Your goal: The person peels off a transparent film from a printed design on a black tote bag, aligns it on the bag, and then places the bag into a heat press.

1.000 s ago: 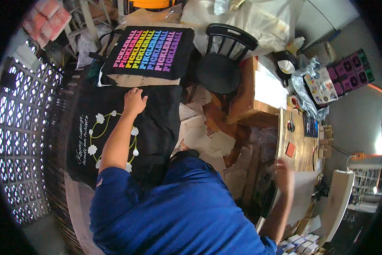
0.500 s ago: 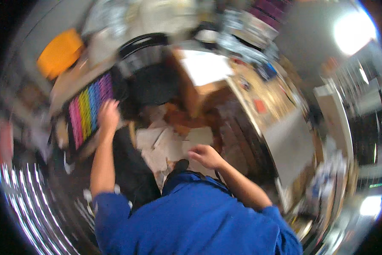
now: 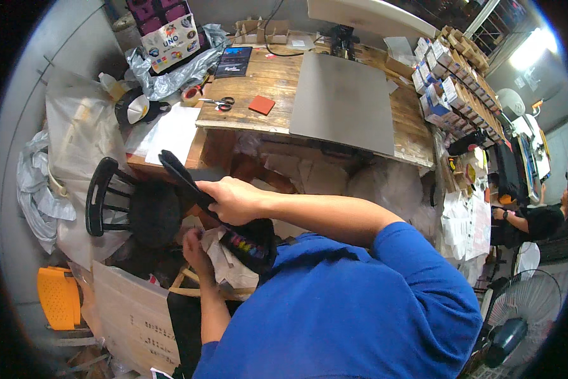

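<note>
My right hand (image 3: 230,199) reaches across to the left and is closed on a black sheet-like piece (image 3: 249,246) with a strip of small bright colours along it. The piece is bent edge-on, with one end sticking out past my fingers and the other hanging toward my body. Whether it is cloth or a stiffer sheet I cannot tell. Below and left of it is my left hand (image 3: 197,252), its fingers raised, blurred and partly hidden. A black chair (image 3: 154,211) stands just beyond my hands.
Ahead is a wooden table (image 3: 268,69) with a grey board (image 3: 341,107), scissors (image 3: 223,103), a red square (image 3: 262,105) and a tape roll (image 3: 192,95). Small boxes (image 3: 454,95) are stacked at the right. A fan (image 3: 518,322) stands lower right; a person (image 3: 524,221) works beyond.
My view has turned to the right. My left hand has left the panel of coloured rows on the left. My right hand now grips the black piece with coloured markings.
</note>
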Available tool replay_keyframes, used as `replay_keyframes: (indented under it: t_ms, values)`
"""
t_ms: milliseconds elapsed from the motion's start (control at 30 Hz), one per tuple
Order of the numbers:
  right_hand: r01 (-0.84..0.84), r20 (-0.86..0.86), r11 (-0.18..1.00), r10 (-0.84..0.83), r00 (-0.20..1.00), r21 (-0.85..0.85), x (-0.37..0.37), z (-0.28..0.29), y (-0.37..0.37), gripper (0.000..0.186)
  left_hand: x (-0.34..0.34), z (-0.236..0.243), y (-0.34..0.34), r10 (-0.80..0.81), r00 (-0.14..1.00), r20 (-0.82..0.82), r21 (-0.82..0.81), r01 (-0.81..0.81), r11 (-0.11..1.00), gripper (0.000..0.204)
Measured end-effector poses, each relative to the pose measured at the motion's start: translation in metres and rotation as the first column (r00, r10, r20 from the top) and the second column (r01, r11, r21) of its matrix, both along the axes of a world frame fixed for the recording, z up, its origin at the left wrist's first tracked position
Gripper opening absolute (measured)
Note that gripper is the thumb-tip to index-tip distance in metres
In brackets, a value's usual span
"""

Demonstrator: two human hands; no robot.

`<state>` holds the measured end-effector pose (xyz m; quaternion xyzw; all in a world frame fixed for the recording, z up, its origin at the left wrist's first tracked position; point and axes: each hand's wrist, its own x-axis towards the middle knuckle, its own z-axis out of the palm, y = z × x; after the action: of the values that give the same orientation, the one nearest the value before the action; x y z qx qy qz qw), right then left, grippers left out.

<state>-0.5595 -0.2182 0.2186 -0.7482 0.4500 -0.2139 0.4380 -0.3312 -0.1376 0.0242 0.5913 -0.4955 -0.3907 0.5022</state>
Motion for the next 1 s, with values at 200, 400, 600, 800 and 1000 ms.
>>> replay_keyframes:
  t_ms: [200,400,600,800,1000]
  values:
    - [0.021,0.249,0.985,0.023,0.968,-0.174,-0.031,0.051,-0.007,0.043,-0.068,-0.013,-0.099,0.086,0.546,-0.834,0.229,0.199,0.953,0.039]
    - [0.02,0.672,0.989,-0.116,0.731,0.149,-0.115,0.134,-0.025,0.04,-0.202,-0.035,-0.149,-0.065,0.634,-0.77,0.306,0.456,0.836,0.041]
    - [0.144,0.83,0.977,-0.21,0.517,0.157,-0.231,0.125,-0.039,0.057,-0.257,-0.071,-0.101,-0.187,0.784,-0.592,0.452,0.516,0.728,0.043]
    - [0.319,0.92,0.937,-0.242,0.307,0.14,-0.389,0.109,-0.03,0.058,-0.27,0.029,-0.223,-0.278,0.872,-0.402,0.094,0.342,0.935,0.046]
    - [0.635,0.821,0.69,-0.551,0.149,0.348,-0.548,0.027,-0.048,0.056,-0.355,0.169,-0.36,-0.438,0.821,-0.367,-0.162,0.408,0.899,0.045]
